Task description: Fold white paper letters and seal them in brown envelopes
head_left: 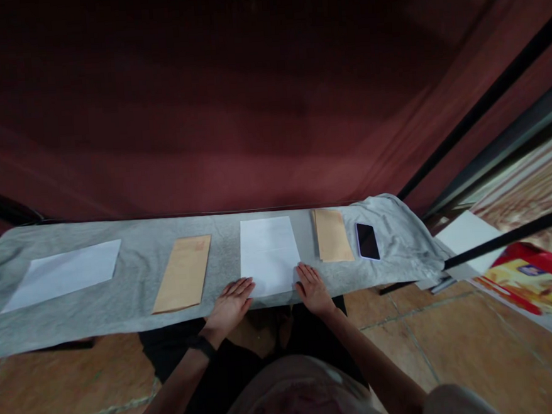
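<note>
A white sheet of paper [268, 253] lies on the grey cloth [135, 292] in front of me. My left hand [230, 305] rests flat at the sheet's near left corner, fingers stretched out. My right hand [312, 287] lies flat at the sheet's near right corner, fingers apart, touching its edge. Neither hand holds anything. A brown envelope [183, 272] lies left of the sheet and another brown envelope [332, 234] lies to its right.
A second white sheet [65, 272] lies at the far left of the cloth. A dark phone [367, 241] sits right of the right envelope. Behind the bench hangs a dark red curtain [250, 108]. A white sheet [467, 234] and a colourful box [537, 286] are on the right.
</note>
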The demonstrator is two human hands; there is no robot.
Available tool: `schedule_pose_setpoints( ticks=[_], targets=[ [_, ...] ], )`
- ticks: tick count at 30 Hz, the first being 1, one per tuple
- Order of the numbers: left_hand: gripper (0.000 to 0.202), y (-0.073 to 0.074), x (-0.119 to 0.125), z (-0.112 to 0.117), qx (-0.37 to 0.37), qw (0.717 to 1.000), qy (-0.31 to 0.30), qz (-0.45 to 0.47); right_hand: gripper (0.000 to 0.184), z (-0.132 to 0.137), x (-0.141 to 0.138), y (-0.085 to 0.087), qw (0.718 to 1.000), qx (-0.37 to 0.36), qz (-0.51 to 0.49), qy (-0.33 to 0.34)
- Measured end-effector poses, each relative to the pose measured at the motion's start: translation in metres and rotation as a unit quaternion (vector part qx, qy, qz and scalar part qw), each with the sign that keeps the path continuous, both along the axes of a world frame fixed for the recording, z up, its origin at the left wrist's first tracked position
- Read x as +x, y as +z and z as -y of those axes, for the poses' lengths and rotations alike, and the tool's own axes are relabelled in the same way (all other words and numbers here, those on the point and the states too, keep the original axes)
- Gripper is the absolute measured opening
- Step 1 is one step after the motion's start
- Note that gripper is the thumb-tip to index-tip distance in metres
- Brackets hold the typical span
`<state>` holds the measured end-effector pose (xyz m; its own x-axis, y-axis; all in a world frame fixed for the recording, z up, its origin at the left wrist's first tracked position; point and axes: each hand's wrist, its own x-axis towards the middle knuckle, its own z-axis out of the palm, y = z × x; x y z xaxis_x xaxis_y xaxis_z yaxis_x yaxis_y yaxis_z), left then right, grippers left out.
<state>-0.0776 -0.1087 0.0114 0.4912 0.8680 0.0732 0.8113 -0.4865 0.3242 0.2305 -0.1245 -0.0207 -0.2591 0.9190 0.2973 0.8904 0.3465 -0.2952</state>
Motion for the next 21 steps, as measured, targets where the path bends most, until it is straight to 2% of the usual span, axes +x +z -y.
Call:
schedule_pose_setpoints(
  ticks=[4,7,9,12,16,18,21],
  targets=[
    [0.039,0.01,0.006,-0.001,-0.008,0.998,0.016,0.054,0.057,0.0,0.015,0.01,0.997,-0.042,-0.031,0.057],
    [0.037,0.02,0.01,0.007,-0.027,0.988,0.043,0.143,0.061,-0.001,0.03,0.018,0.989,-0.082,-0.082,0.09],
    [0.037,0.03,0.01,0.015,-0.061,0.976,0.05,0.203,0.06,0.0,0.037,0.021,0.984,-0.098,-0.122,0.088],
    [0.038,0.046,0.008,0.024,-0.112,0.951,0.071,0.278,0.055,-0.002,0.038,0.023,0.979,-0.093,-0.171,0.059],
    [0.043,0.059,0.004,0.015,-0.108,0.912,0.174,0.355,0.034,-0.016,0.025,0.024,0.973,-0.055,-0.224,0.015],
    [0.047,0.056,0.004,0.002,-0.106,0.892,0.213,0.384,0.026,-0.027,0.016,0.026,0.969,-0.051,-0.241,-0.03],
    [0.057,0.042,0.006,-0.023,-0.113,0.861,0.236,0.437,0.031,-0.045,0.004,0.029,0.965,-0.07,-0.231,-0.105]
  ],
)
